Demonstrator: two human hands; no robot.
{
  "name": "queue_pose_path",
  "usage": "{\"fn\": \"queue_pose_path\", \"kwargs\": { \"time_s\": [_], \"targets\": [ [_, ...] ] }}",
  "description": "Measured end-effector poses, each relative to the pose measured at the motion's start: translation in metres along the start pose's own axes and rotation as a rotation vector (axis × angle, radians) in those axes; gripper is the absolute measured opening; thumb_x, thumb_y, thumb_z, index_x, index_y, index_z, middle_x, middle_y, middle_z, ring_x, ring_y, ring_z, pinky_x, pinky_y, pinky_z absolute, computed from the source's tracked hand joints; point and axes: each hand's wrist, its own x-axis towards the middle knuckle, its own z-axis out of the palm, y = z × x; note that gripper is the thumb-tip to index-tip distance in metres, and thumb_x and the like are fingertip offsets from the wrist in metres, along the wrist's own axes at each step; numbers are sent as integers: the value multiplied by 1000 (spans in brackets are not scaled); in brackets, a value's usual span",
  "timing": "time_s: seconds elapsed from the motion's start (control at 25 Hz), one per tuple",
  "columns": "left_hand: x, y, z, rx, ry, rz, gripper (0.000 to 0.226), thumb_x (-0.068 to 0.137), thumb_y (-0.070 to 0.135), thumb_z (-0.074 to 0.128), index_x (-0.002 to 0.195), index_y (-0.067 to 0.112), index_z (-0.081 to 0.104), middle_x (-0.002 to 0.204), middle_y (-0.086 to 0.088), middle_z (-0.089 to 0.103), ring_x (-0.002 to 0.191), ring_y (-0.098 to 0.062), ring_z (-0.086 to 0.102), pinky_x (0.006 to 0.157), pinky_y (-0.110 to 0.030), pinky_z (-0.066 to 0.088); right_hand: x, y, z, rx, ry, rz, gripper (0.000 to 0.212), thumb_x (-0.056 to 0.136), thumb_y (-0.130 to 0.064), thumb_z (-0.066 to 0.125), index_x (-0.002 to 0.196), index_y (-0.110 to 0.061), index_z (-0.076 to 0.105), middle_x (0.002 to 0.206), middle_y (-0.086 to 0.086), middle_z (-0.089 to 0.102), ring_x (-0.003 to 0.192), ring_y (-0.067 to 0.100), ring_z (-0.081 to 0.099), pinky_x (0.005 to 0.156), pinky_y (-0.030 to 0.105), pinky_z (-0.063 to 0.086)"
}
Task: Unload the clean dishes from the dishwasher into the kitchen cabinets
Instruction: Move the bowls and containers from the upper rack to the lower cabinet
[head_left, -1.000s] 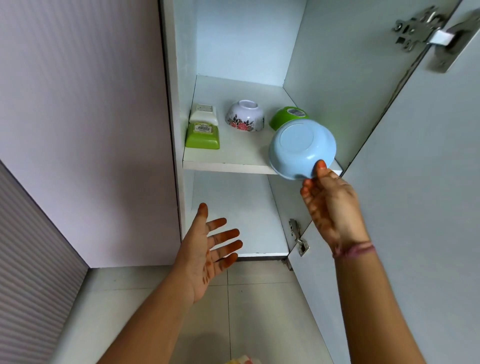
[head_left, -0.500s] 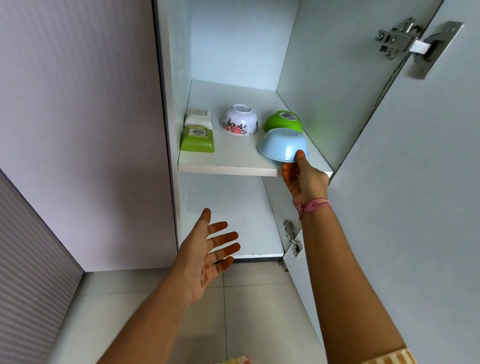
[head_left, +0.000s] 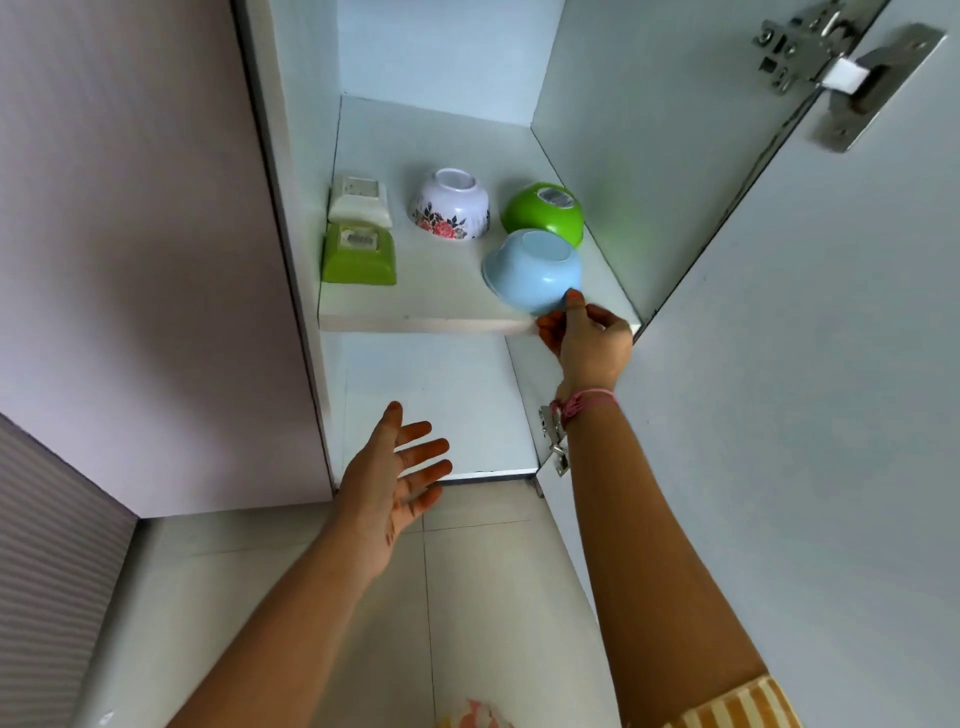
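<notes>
A light blue bowl (head_left: 532, 270) lies upside down near the front right of the upper cabinet shelf (head_left: 415, 325). My right hand (head_left: 587, 338) pinches its rim at the lower right edge, thumb on top. Behind it an upside-down green bowl (head_left: 543, 213) and a white flowered bowl (head_left: 452, 210) stand on the same shelf. A green square dish (head_left: 358, 254) with a white square dish (head_left: 359, 200) behind it sits at the shelf's left. My left hand (head_left: 389, 483) hovers empty, fingers spread, below the shelf.
The open cabinet door (head_left: 805, 364) stands at the right, with a metal hinge (head_left: 831, 67) at the top and another hinge (head_left: 553, 441) lower down. A closed cabinet front (head_left: 130, 260) fills the left. The lower shelf (head_left: 436, 415) and tiled wall lie below.
My right hand has lifted the blue bowl from in front of the shelf edge onto the shelf, upside down before the green bowl. My left hand has stayed in place, open.
</notes>
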Motion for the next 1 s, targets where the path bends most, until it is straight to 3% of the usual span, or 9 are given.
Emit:
{"fn": "queue_pose_path", "kwargs": {
  "time_s": [0.12,0.24,0.36,0.56,0.64,0.88,1.0],
  "targets": [
    [-10,22,17,-18,66,-19,40,97,48,40,109,16,61,111,-6,67,92,-21,65,76,-33,48,-13,-14,0,-99,6,83,27,90,-9,61,107,12,54,66,14,60,39,10,58,45,22,53],
    [-33,46,32,33,77,-82,40,99,46,38,111,15,60,110,-6,65,99,-24,62,90,-36,45,-45,-34,-10,-369,-52,81,20,90,-9,57,107,1,56,72,9,63,52,14,62,56,26,55],
    [-73,71,39,77,83,-125,36,99,45,38,103,18,61,111,-6,65,102,-25,61,91,-36,44,-90,-68,-19,-538,-168,78,13,87,-12,59,99,-7,59,74,7,67,59,17,64,62,30,54],
    [-187,119,53,111,131,-196,38,99,45,40,110,15,60,115,-8,64,103,-25,60,91,-37,43,-189,-165,-46,-781,-313,-3,7,87,-14,62,95,-15,62,84,-1,68,72,6,63,63,2,40],
    [-242,135,63,124,119,-197,37,99,44,40,109,15,60,114,-9,65,102,-25,60,89,-36,44,-226,-219,-65,-856,-351,-94,10,88,-13,62,96,-17,62,88,-6,63,76,0,58,68,1,38],
    [-394,170,113,113,103,-196,32,99,42,41,101,17,62,103,-5,68,89,-20,64,72,-30,48,-271,-382,-150,-1227,-292,-439,30,90,-22,58,118,-14,55,114,2,54,105,19,53,92,35,48],
    [-426,170,135,101,91,-177,32,98,42,43,100,17,62,100,-4,69,87,-19,65,70,-29,48,-261,-421,-182,-1486,-162,-496,41,93,-27,52,129,-9,48,131,13,47,120,27,46,103,43,41]
  ]
}}
